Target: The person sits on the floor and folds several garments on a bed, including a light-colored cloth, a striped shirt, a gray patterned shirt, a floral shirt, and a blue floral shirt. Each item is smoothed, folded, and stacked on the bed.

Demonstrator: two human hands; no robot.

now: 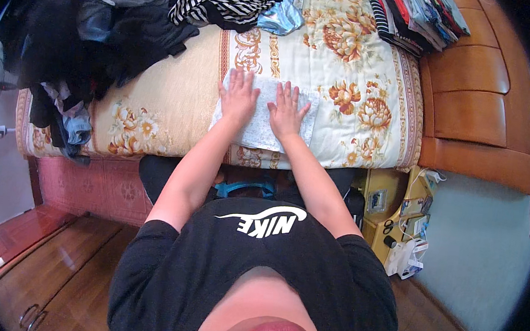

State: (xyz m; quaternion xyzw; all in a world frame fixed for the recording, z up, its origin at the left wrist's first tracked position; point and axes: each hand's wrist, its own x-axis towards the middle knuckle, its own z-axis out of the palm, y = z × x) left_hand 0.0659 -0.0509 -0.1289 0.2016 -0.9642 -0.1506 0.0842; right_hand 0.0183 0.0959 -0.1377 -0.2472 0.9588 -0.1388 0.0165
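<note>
Head view: The left hand [239, 104] and right hand [288, 118] rest palm-down on a pale patterned cloth [262, 130]. The fingers [249, 83] of both hands are extended and spread, pressing flat and gripping nothing. The cloth lies flat near the front edge of the bed [188, 102]. Dark clothing [111, 45] is heaped toward the left; a folded stack [410, 20] sits at the far right, beside the brown headboard [475, 70].
</note>
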